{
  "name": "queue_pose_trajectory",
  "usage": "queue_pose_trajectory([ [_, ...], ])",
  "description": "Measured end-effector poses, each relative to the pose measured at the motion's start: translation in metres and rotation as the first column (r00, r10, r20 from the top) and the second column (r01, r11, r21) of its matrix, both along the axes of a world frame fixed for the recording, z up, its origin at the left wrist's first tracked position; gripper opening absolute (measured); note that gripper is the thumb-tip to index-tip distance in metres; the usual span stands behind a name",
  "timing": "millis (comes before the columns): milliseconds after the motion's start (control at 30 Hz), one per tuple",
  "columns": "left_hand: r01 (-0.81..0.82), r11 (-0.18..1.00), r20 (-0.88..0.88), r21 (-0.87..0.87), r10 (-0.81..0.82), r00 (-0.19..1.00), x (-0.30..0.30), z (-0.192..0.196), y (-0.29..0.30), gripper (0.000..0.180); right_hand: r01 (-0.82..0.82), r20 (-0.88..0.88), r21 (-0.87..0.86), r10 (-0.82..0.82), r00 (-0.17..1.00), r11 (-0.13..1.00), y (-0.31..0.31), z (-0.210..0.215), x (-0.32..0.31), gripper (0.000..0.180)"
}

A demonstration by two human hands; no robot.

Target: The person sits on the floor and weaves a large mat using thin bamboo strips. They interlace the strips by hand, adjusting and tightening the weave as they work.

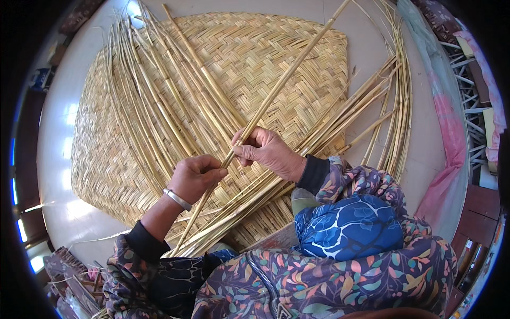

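Left hand: left hand (195, 177), a silver bangle (177, 199) at its wrist, is closed around the lower part of one long reed stalk (276, 87), at about 7 o'clock from the right hand.
Right hand: right hand (265, 151) pinches the same stalk higher up between thumb and fingertips.
Stalk: it slants from 7 o'clock, near the lap, up to 1 o'clock, passing over the mat.
Woven mat: woven reed mat (265, 48) lies flat on the pale floor (56, 138).
Loose reeds: a bundle (143, 101) fans across the mat at 11 o'clock; more reeds (396, 111) curve along the mat's edge at 3 o'clock.
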State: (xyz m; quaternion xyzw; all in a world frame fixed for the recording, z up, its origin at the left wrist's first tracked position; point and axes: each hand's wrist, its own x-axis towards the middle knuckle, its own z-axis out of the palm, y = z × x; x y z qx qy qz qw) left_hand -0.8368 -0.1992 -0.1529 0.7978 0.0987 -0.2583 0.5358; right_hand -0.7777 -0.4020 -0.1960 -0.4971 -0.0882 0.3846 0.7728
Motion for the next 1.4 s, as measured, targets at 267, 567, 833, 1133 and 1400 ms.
queue_pose_trajectory([
  [267, 0.036, 0.99, 0.057, 0.135, -0.044, 0.997, 0.005, 0.0, -0.001, 0.015, 0.119, 0.133, -0.039, -0.112, 0.985, 0.992, 0.008, -0.003, -0.006, 0.018],
  [567, -0.191, 0.85, -0.368, -0.492, -0.004, 0.93, 0.012, 0.03, 0.014, 0.015, -0.053, 0.208, 0.231, 0.004, 0.978, 0.971, -0.013, 0.023, 0.01, 0.017],
  [833, -0.018, 0.868, -0.259, -0.496, -0.128, 0.957, 0.011, 0.025, 0.013, 0.016, -0.109, 0.261, 0.178, 0.06, 0.964, 0.978, -0.01, 0.028, 0.005, 0.02],
  [1133, 0.166, 0.978, -0.022, 0.124, -0.165, 0.986, 0.005, 0.007, 0.001, 0.021, -0.065, 0.055, -0.038, 0.067, 0.996, 0.997, -0.006, 0.002, -0.012, 0.018],
  [1400, 0.189, 0.908, 0.02, 0.375, -0.212, 0.977, 0.009, 0.0, -0.009, 0.022, 0.07, 0.376, -0.238, 0.025, 0.926, 0.969, -0.002, -0.013, -0.013, 0.018],
])
